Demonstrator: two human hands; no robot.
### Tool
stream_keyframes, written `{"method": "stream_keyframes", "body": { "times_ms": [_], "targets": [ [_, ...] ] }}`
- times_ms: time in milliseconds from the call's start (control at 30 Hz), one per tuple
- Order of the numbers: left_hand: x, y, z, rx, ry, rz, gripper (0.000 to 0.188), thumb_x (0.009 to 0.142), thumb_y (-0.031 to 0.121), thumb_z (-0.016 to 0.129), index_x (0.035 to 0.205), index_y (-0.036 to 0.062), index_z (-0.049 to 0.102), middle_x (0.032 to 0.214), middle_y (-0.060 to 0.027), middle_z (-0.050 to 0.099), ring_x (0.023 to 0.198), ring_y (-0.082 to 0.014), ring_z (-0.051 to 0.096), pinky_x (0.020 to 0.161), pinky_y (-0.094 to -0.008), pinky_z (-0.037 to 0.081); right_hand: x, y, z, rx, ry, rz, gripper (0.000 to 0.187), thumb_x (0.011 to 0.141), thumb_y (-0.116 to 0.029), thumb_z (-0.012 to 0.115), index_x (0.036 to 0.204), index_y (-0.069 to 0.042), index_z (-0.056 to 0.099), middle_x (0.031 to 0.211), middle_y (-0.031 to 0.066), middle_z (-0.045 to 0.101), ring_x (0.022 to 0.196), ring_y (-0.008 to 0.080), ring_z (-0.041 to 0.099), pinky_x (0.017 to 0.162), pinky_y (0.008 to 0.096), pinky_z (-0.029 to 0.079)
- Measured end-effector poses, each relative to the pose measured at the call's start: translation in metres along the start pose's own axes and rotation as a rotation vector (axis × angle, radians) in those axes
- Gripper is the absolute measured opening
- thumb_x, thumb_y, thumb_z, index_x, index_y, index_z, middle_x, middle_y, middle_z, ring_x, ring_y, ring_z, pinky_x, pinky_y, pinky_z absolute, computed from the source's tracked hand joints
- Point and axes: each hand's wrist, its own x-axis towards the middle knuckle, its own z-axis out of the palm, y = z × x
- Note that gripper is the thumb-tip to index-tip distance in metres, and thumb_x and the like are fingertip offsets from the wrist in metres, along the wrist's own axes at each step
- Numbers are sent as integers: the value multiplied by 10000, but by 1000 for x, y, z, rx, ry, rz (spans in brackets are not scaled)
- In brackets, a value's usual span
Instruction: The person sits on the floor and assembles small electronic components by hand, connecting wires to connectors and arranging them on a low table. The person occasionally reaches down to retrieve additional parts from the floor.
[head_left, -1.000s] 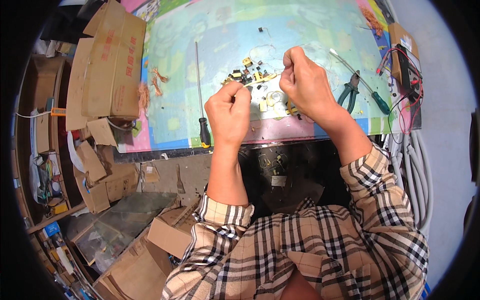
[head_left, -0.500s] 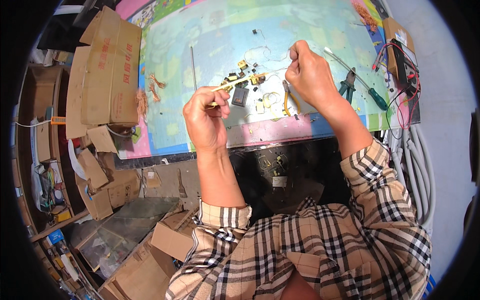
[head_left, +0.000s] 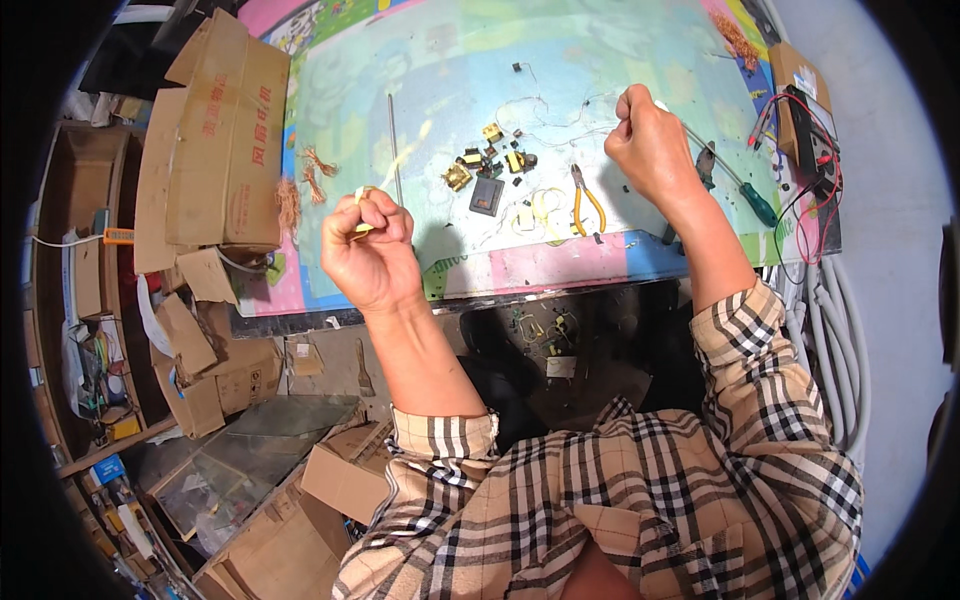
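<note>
Left hand point(head_left: 370, 245): pinching yellow strip point(head_left: 408, 153), extending beyond fingertips
Right hand point(head_left: 652, 145): fingers curled together; cannot tell if clamped on thin wire point(head_left: 575, 127)
Between hands: small transformers point(head_left: 458, 178), nippers point(head_left: 579, 186)
Risk: wire could snap if tugged hard

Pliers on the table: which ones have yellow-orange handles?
The yellow-orange-handled pliers, lying left of the right hand in full view. The other pliers, right of that hand and partly hidden, look dark instead.
</note>
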Motion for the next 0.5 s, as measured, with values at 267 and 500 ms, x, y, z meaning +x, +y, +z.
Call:
{"method": "stream_keyframes", "body": {
  "times_ms": [267,500],
  "targets": [
    [-1,3,1,19,-48,-34,226,809,170,512,644,16,496,725,-150,555,531,-183,407,511,-294,323,4,10,4,109,-16,26,207,775,-57,628,957,15,558,800,179,675,780,342,667,745,391,521],
    [-3,-20,19,184,-9,-286,355,942,287,502,752,-6,566,788,-171,593,545,-184,489,493,-269,399,8,20,2,243,4,42,132,827,-51,580,939,14,606,769,158,673,761,300,679,737,372,521]
  ]
}}
